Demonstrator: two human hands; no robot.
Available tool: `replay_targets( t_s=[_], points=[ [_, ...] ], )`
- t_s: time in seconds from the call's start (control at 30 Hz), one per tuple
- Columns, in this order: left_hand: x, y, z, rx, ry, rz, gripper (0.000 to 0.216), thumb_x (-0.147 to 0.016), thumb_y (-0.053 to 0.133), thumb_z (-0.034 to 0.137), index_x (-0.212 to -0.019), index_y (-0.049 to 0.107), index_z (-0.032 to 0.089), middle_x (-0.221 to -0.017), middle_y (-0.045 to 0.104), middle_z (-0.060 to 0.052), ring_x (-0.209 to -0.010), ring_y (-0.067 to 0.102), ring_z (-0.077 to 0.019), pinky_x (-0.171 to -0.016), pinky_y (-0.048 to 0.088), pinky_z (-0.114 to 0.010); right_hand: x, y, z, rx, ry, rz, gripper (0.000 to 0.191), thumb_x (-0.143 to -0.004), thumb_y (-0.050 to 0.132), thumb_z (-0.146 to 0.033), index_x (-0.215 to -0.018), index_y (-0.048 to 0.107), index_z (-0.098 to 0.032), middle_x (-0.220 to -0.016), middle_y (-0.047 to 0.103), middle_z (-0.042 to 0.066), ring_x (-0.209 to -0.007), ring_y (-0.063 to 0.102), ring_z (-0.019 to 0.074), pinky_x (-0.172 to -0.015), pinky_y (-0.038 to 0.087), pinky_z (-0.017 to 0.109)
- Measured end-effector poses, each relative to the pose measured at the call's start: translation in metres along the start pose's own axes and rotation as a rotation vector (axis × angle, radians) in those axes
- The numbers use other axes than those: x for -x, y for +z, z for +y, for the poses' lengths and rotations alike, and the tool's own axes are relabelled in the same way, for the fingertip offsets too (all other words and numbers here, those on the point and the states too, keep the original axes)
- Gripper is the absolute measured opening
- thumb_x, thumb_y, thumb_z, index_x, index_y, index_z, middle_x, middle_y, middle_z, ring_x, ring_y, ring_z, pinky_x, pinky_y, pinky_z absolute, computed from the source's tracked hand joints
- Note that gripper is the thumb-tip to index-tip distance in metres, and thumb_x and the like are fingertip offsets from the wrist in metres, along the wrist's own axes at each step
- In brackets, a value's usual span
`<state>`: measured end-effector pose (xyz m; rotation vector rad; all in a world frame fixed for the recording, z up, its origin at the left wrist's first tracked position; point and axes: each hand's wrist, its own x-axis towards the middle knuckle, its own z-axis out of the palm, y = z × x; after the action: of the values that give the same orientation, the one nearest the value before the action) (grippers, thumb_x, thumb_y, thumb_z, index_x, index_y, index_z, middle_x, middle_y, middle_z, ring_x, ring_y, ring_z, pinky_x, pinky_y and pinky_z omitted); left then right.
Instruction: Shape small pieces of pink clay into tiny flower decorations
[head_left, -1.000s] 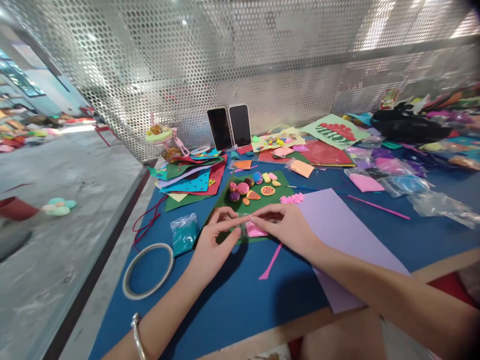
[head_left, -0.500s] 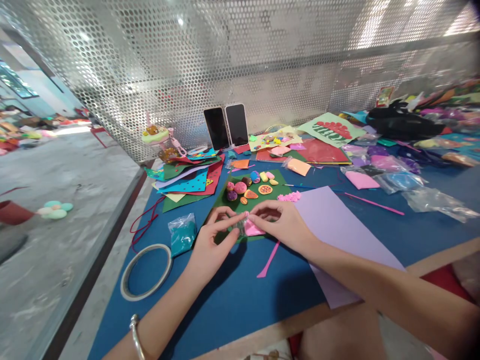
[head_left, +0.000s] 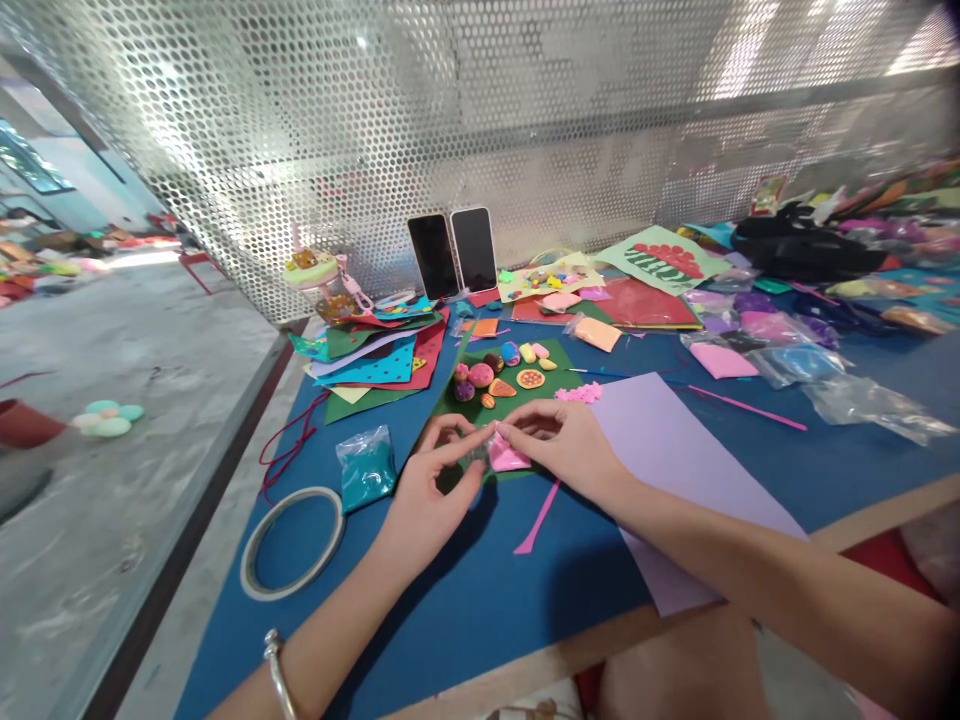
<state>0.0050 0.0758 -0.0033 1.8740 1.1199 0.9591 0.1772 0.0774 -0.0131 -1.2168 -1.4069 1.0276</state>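
Observation:
My left hand [head_left: 424,500] and my right hand [head_left: 566,450] meet over the near edge of a dark green felt sheet [head_left: 559,368]. Both pinch a small clear plastic bag with pink clay [head_left: 504,457] inside, left fingers on its left end, right fingers on its top edge. Farther back on the green sheet lie several small coloured clay figures [head_left: 491,380]. A pink plastic modelling tool [head_left: 538,518] lies on the blue table [head_left: 480,590] just under my right hand. A silver bangle [head_left: 277,672] is on my left wrist.
A lilac paper sheet [head_left: 675,470] lies under my right forearm. A tape roll [head_left: 289,540] and a bag of teal clay [head_left: 366,468] sit to the left. Stacked coloured papers [head_left: 382,355], two upright phones [head_left: 454,252] and bags of clay [head_left: 795,365] crowd the back. Perforated metal screen [head_left: 480,120] behind.
Both hands have stayed on the small bag, with the fingers shifting slightly closer together. The view has drifted a little.

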Motion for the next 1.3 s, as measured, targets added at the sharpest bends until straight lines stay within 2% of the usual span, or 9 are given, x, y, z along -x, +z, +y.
replay_targets(
  t_s=[0.1, 0.2, 0.37, 0.47, 0.57, 0.8, 0.97, 1.13, 1.3],
  points=[
    [0.000, 0.000, 0.001, -0.061, 0.011, -0.008, 0.035, -0.078, 0.054, 0.019, -0.110, 0.067, 0.026, -0.097, 0.051, -0.004, -0.090, 0.051, -0.0163, -0.079, 0.044, -0.028, 0.000, 0.001, -0.001, -0.009, 0.001, 0.015, 0.015, -0.072, 0.065, -0.032, -0.071, 0.067, -0.017, -0.068, 0.070, 0.003, -0.062, 0.065, 0.0172, -0.058, 0.053, 0.027],
    [0.000, -0.001, 0.000, -0.168, 0.012, 0.035, 0.037, -0.078, 0.053, 0.019, -0.112, 0.065, 0.025, -0.096, 0.051, -0.003, -0.084, 0.052, -0.0147, -0.072, 0.045, -0.025, 0.000, 0.001, -0.001, -0.038, 0.007, 0.021, 0.015, -0.072, 0.065, -0.032, -0.070, 0.066, -0.017, -0.067, 0.068, 0.003, -0.059, 0.063, 0.0155, -0.056, 0.052, 0.026],
    [-0.004, -0.010, -0.004, -0.321, -0.022, 0.140, 0.023, -0.079, 0.053, 0.022, -0.096, 0.067, 0.020, -0.096, 0.052, -0.003, -0.065, 0.053, -0.0112, -0.065, 0.048, -0.026, -0.001, 0.000, 0.001, -0.062, 0.030, -0.010, 0.017, -0.072, 0.066, -0.035, -0.071, 0.066, -0.017, -0.069, 0.068, 0.002, -0.060, 0.062, 0.0149, -0.057, 0.053, 0.026],
    [-0.006, -0.014, -0.009, -0.410, -0.051, 0.089, 0.014, -0.078, 0.056, 0.025, -0.084, 0.067, 0.019, -0.090, 0.055, -0.003, -0.066, 0.054, -0.0130, -0.065, 0.047, -0.028, -0.001, 0.001, 0.003, -0.079, 0.065, -0.048, 0.016, -0.072, 0.066, -0.033, -0.072, 0.066, -0.017, -0.069, 0.068, 0.002, -0.062, 0.064, 0.0152, -0.061, 0.053, 0.027],
    [-0.009, -0.015, -0.015, -0.431, -0.057, 0.006, 0.014, -0.077, 0.058, 0.027, -0.081, 0.069, 0.020, -0.089, 0.055, -0.003, -0.069, 0.055, -0.0142, -0.066, 0.046, -0.028, -0.002, 0.001, 0.005, -0.131, 0.095, -0.075, 0.016, -0.074, 0.064, -0.032, -0.073, 0.065, -0.016, -0.068, 0.066, 0.002, -0.064, 0.064, 0.0155, -0.062, 0.053, 0.028],
    [-0.020, -0.013, -0.021, -0.428, 0.044, -0.086, 0.013, -0.075, 0.064, 0.026, -0.084, 0.074, 0.025, -0.101, 0.058, -0.006, -0.093, 0.053, -0.0221, -0.087, 0.042, -0.039, -0.003, 0.001, 0.007, -0.153, 0.098, -0.114, 0.018, -0.078, 0.061, -0.034, -0.076, 0.063, -0.016, -0.070, 0.066, 0.002, -0.066, 0.066, 0.0158, -0.065, 0.056, 0.029],
    [-0.026, -0.009, -0.022, -0.355, 0.099, -0.110, 0.015, -0.074, 0.063, 0.016, -0.078, 0.074, 0.025, -0.104, 0.062, -0.004, -0.094, 0.055, -0.0207, -0.089, 0.043, -0.037, -0.003, 0.000, 0.008, -0.173, 0.114, -0.124, 0.015, -0.079, 0.060, -0.032, -0.076, 0.058, -0.018, -0.069, 0.065, 0.001, -0.068, 0.068, 0.0158, -0.065, 0.056, 0.028],
    [-0.025, -0.005, -0.021, -0.347, 0.068, -0.114, 0.016, -0.078, 0.059, 0.020, -0.083, 0.074, 0.021, -0.090, 0.065, -0.005, -0.086, 0.059, -0.0190, -0.081, 0.045, -0.032, -0.004, -0.001, 0.008, -0.123, 0.097, -0.126, 0.011, -0.078, 0.058, -0.029, -0.075, 0.055, -0.018, -0.068, 0.058, -0.002, -0.061, 0.063, 0.0125, -0.060, 0.056, 0.027],
    [-0.024, -0.004, -0.018, -0.397, 0.083, -0.102, 0.007, -0.070, 0.068, 0.020, -0.073, 0.074, 0.021, -0.077, 0.058, -0.002, -0.077, 0.054, -0.0175, -0.076, 0.042, -0.031, -0.004, -0.001, 0.009, -0.105, 0.084, -0.130, 0.010, -0.077, 0.057, -0.028, -0.073, 0.053, -0.019, -0.068, 0.053, -0.003, -0.063, 0.058, 0.0123, -0.054, 0.056, 0.025]
  ],
)
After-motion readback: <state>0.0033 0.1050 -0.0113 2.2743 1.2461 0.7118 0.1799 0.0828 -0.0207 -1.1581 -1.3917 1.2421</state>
